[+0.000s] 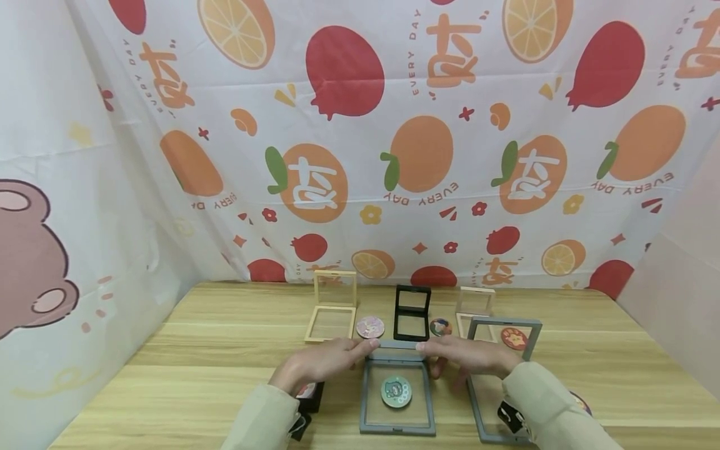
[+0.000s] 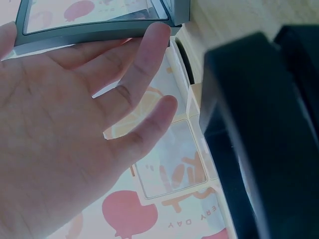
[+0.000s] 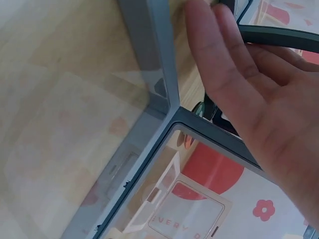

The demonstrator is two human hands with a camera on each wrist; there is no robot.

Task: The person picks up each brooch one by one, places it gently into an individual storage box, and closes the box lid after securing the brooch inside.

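Note:
A grey display frame point(image 1: 365, 400) with clear film lies on the table, its hinged lid point(image 1: 396, 351) raised and tilted at the far side. On the film of its near half rests a round teal badge point(image 1: 396, 392). My left hand point(image 1: 329, 361) holds the lid's left end; in the left wrist view its ring and little fingers point(image 2: 149, 124) stretch out past the lid edge. My right hand point(image 1: 469, 353) holds the lid's right end. Close by the right hand stands another grey frame point(image 1: 478, 406), opened, partly covered by the right sleeve.
Farther back are an opened cream frame point(image 1: 332, 307), a pink badge point(image 1: 370, 327), an opened black frame point(image 1: 412, 312), a dark badge point(image 1: 440, 327) and a smaller cream frame point(image 1: 475, 300). A red badge point(image 1: 514, 338) shows at right. A black frame point(image 1: 312, 400) sits near the left wrist.

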